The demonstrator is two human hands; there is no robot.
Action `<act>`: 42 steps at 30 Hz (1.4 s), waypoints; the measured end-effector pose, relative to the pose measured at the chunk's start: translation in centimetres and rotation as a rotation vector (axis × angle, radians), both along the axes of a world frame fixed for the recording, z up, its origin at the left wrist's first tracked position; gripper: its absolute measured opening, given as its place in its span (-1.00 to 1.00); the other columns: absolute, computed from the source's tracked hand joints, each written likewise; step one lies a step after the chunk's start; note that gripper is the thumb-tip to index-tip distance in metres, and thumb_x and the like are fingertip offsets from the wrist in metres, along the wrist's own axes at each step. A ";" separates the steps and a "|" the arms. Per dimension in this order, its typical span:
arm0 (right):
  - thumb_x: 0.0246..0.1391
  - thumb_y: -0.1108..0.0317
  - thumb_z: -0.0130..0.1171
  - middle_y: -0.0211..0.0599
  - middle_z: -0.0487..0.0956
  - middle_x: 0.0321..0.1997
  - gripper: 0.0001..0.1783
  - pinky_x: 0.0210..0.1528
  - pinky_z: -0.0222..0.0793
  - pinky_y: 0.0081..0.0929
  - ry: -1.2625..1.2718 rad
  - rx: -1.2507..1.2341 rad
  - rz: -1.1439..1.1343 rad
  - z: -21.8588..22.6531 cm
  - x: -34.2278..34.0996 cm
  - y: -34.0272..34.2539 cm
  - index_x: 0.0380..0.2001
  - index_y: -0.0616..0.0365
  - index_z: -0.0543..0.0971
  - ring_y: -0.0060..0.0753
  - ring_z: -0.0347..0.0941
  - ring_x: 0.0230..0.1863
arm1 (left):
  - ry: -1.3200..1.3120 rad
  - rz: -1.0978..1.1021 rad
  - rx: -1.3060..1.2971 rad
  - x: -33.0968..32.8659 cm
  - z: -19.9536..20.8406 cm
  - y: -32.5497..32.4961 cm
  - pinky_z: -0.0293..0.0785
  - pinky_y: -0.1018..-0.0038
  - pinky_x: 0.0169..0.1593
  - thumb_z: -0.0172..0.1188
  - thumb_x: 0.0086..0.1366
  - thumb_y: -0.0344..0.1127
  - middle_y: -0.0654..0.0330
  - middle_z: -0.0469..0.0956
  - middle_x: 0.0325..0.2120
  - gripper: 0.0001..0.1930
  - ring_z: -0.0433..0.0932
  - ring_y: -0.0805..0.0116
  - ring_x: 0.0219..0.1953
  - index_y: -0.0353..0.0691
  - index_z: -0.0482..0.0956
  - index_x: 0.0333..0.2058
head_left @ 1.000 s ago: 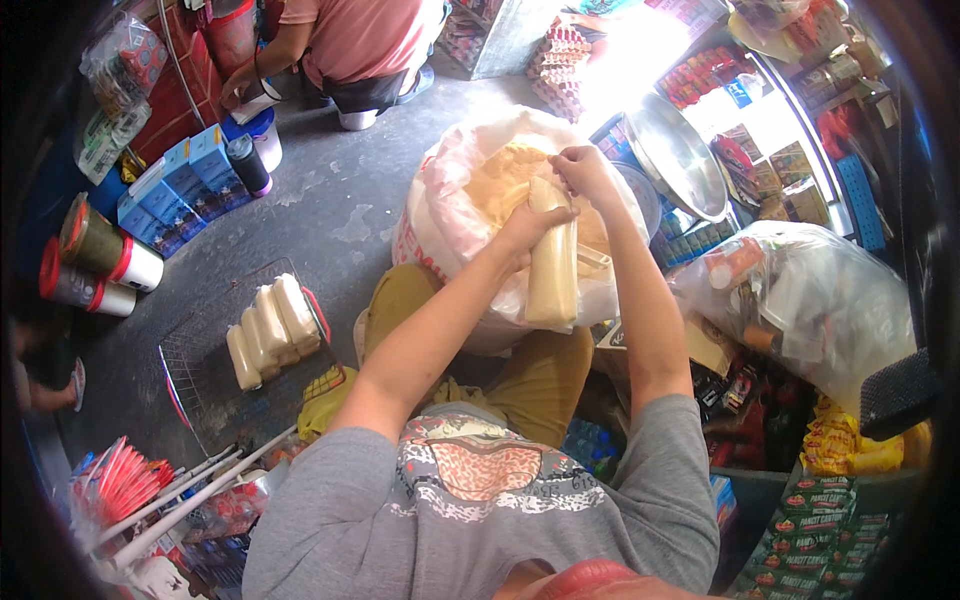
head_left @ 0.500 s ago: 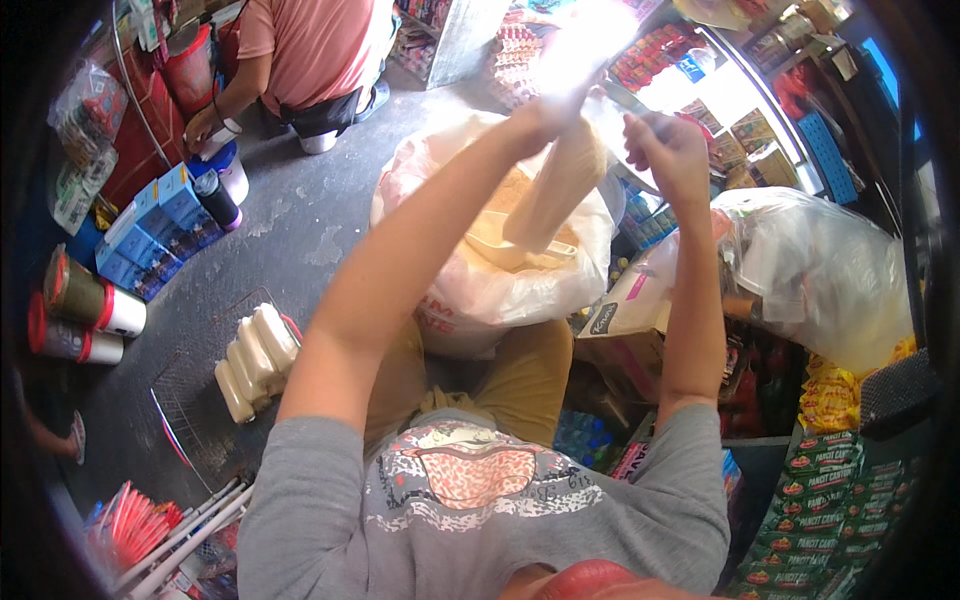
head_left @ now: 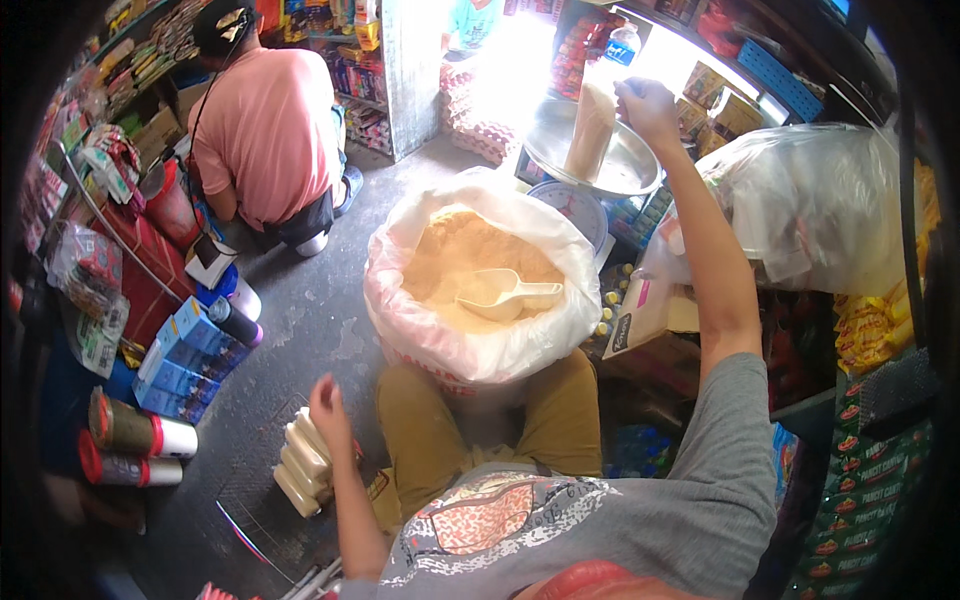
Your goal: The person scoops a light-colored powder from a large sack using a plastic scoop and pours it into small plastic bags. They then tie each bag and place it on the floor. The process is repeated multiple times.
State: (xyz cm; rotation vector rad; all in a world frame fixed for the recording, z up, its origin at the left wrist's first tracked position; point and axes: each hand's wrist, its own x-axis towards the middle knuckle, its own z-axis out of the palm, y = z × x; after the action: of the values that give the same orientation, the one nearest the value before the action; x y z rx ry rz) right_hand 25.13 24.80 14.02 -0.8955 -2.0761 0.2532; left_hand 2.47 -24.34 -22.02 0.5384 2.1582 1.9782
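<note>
My right hand (head_left: 650,112) is closed on the gathered top of a clear plastic bag of pale brown sugar-like grains (head_left: 592,135). The bag stands upright, its lower end in the round metal pan (head_left: 642,183) of a weighing scale (head_left: 568,212). My left hand (head_left: 332,412) hangs low on the left with loosely curled fingers and nothing visible in it. Beside it, several long filled bags (head_left: 303,468) lie together on a wire rack. Between my knees and the scale stands a big open sack (head_left: 400,335) of the same grains (head_left: 455,245), with a cream scoop (head_left: 492,290) resting in it.
A person in a pink shirt (head_left: 265,130) crouches at the far left. Blue boxes (head_left: 185,360) and lidded tubs (head_left: 140,425) line the left side. A carton (head_left: 640,315) and a large clear plastic bundle (head_left: 800,200) sit at the right, near hanging green packets (head_left: 860,500).
My left hand has let go of the bag and swung down left towards the filled bags. My right hand still grips the bag, now at the scale pan. The view has shifted.
</note>
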 end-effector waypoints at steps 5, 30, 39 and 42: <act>0.11 0.21 0.12 -0.35 0.59 -0.49 -0.73 -0.46 0.48 -0.60 0.266 -0.241 0.069 -1.8 2.9 2.5 -0.22 0.13 0.63 -0.58 0.50 -0.54 | -0.243 0.120 -0.153 2.2 -5.6 -8.1 0.35 0.43 0.06 0.04 0.24 -0.50 0.11 0.51 -0.16 -0.77 0.47 0.33 -0.08 -0.40 0.47 -0.13; -0.08 -0.10 0.20 -0.12 0.55 -0.30 -0.41 -0.19 0.43 -0.32 0.074 0.155 -0.142 -5.5 1.8 1.8 -0.23 0.27 0.50 -0.24 0.50 -0.26 | -0.315 -0.076 -0.176 3.7 -2.4 -5.3 0.43 0.53 -0.16 0.05 0.27 -0.48 0.19 0.52 -0.21 -0.81 0.48 0.45 -0.18 -0.34 0.48 -0.15; 0.19 0.17 -0.12 -0.13 0.49 0.03 -0.55 0.07 0.30 -0.39 -0.059 -0.031 0.213 -4.2 -1.2 6.7 -0.04 0.32 0.45 -0.26 0.42 0.03 | -0.236 -0.243 -0.149 3.6 0.0 -3.7 0.41 0.53 -0.09 0.05 0.27 -0.48 0.18 0.54 -0.23 -0.80 0.49 0.43 -0.17 -0.35 0.47 -0.13; 0.17 0.34 -0.13 -0.21 0.57 -0.09 -0.69 0.02 0.33 -0.45 0.398 -0.292 0.379 -1.7 -1.5 6.8 -0.17 0.24 0.54 -0.38 0.47 -0.12 | -0.181 -0.323 -0.010 4.1 6.5 0.5 0.36 0.49 0.04 0.05 0.26 -0.50 0.13 0.54 -0.19 -0.78 0.48 0.38 -0.09 -0.37 0.47 -0.12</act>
State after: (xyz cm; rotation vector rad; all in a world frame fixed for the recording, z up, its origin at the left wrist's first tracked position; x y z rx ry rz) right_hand 23.67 31.57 12.35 -0.5492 -1.8410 0.8814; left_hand 6.61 -23.81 -15.55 0.6337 1.8405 1.7676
